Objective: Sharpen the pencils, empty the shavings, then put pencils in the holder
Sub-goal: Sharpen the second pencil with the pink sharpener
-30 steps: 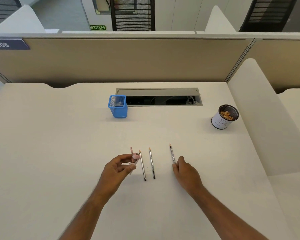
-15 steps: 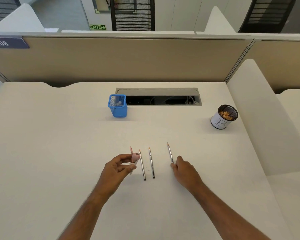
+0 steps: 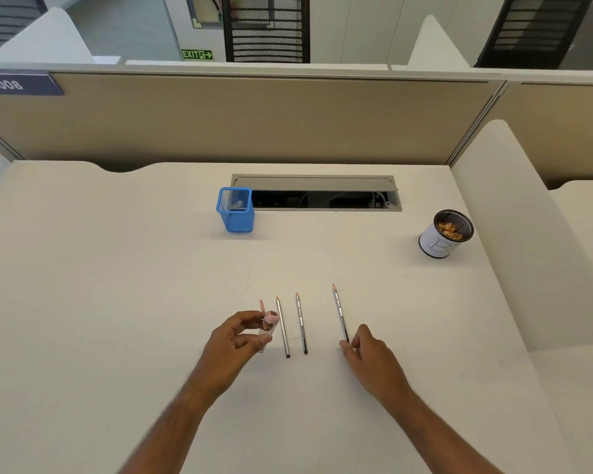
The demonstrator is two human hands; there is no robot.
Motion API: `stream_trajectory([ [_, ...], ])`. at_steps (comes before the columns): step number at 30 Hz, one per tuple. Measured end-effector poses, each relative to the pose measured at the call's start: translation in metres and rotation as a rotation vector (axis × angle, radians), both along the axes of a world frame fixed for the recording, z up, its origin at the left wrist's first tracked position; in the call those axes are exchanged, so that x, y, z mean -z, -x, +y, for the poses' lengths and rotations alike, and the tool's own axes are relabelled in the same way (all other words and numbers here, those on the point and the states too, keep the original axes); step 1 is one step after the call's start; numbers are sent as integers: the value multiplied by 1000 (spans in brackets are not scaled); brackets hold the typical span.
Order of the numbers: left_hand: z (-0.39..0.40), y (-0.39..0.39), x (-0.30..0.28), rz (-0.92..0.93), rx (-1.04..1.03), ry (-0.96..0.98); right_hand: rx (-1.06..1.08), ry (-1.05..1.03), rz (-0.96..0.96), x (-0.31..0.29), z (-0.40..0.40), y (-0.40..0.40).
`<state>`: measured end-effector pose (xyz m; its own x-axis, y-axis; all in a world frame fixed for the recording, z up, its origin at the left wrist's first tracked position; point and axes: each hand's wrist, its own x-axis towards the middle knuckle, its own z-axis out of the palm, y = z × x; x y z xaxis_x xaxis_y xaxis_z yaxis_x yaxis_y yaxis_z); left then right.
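Note:
Three grey pencils lie side by side on the desk, tips pointing away from me: the left pencil (image 3: 282, 328), the middle pencil (image 3: 301, 323) and the right pencil (image 3: 339, 313). My left hand (image 3: 233, 343) holds a small pink sharpener (image 3: 271, 318) between thumb and fingers, just left of the left pencil. The thumb and forefinger of my right hand (image 3: 374, 360) pinch the near end of the right pencil, whose shaft still lies along the desk. A blue mesh pencil holder (image 3: 235, 213) stands upright farther back, left of centre.
A white cup (image 3: 439, 246) with pencil shavings inside stands at the back right. An open cable slot (image 3: 315, 195) runs along the back of the desk beside the holder. A beige partition (image 3: 254, 124) closes the back, and a white divider (image 3: 514, 234) bounds the right side.
The right pencil's tip has shifted slightly to the left under my right hand's fingers. My left hand with the sharpener has stayed in place.

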<state>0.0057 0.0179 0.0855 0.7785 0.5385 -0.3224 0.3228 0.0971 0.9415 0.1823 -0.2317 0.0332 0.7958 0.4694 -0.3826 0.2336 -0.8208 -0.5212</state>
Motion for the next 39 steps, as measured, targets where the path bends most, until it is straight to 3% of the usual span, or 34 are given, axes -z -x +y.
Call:
stream_trajectory([
  [11, 0, 1, -2, 26, 34, -43, -189, -22, -1, -8, 50, 5],
  [24, 6, 2, -1, 41, 8, -104, -471, 199, -153, 7, 93, 1],
  [31, 6, 1, 2, 33, -12, -60, -373, 186, -47, -8, 82, 0],
  [39, 4, 0, 2, 32, -53, -18, -154, -156, 218, -29, 29, 1],
])
